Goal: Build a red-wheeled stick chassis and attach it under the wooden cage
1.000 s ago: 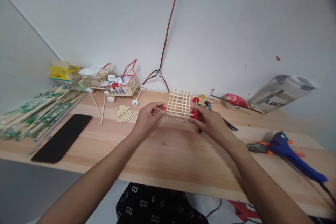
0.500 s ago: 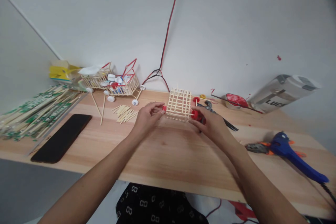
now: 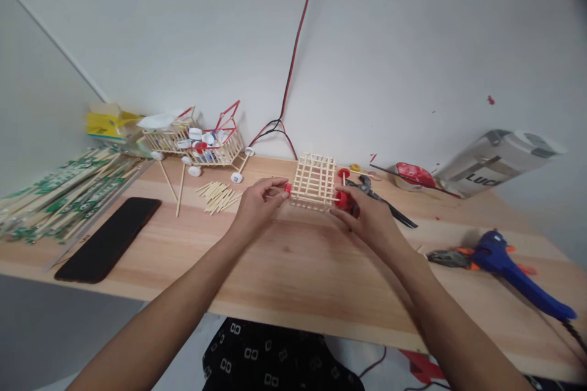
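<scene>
A small cart body made of wooden sticks (image 3: 314,180) lies with its lattice side facing up, in the middle of the table. My left hand (image 3: 262,204) is closed in a pinch on a red bottle cap (image 3: 287,190) at the cart's left end. At the right end, my right hand (image 3: 369,217) has its thumb and fingers closed about a second red cap (image 3: 341,200), set like a wheel on a stick axle. Another red cap (image 3: 343,173) sits at the far end of that axle. The right fingertips are partly hidden behind the cap.
Two finished stick carts (image 3: 215,149) holding bottle caps stand at the back left. Nearby are cut sticks (image 3: 217,197), packaged chopsticks (image 3: 68,192) and a phone (image 3: 107,241). To the right lie black-handled pliers (image 3: 383,195), a red paint cup (image 3: 413,176), a blue glue gun (image 3: 509,269) and a tissue pack (image 3: 495,162).
Both hands keep their hold at the cart's two ends. Only a very slight shift of the whole view shows.
</scene>
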A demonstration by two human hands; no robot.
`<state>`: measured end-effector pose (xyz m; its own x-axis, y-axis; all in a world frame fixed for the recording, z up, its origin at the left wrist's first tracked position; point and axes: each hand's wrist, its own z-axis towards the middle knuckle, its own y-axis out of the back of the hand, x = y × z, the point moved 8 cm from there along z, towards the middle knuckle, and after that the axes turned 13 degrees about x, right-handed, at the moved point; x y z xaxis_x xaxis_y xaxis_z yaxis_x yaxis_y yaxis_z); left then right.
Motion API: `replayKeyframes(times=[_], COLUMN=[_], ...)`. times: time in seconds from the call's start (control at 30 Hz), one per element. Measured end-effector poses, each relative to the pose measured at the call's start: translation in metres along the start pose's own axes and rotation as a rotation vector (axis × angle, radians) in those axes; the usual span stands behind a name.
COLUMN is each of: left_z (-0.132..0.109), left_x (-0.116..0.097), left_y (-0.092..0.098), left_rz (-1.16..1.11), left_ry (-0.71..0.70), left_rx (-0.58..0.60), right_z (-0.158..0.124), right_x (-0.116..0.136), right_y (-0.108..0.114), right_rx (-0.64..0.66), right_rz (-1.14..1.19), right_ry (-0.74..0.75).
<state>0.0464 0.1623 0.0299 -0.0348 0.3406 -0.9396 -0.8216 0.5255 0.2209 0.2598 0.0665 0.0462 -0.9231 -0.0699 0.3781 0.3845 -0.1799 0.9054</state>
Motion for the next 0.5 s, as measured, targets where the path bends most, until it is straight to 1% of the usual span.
replayKeyframes(times=[0.5], left_z=[-0.0016], left_x=[0.0003], left_y=[0.0017], left_rz=[-0.009], left_ry=[0.002], left_rx=[-0.018], right_z=[-0.0028], right_x=[0.0010], right_y=[0.0030], right_rx=[-0.021], right_rz=[0.012], right_ry=[-0.020])
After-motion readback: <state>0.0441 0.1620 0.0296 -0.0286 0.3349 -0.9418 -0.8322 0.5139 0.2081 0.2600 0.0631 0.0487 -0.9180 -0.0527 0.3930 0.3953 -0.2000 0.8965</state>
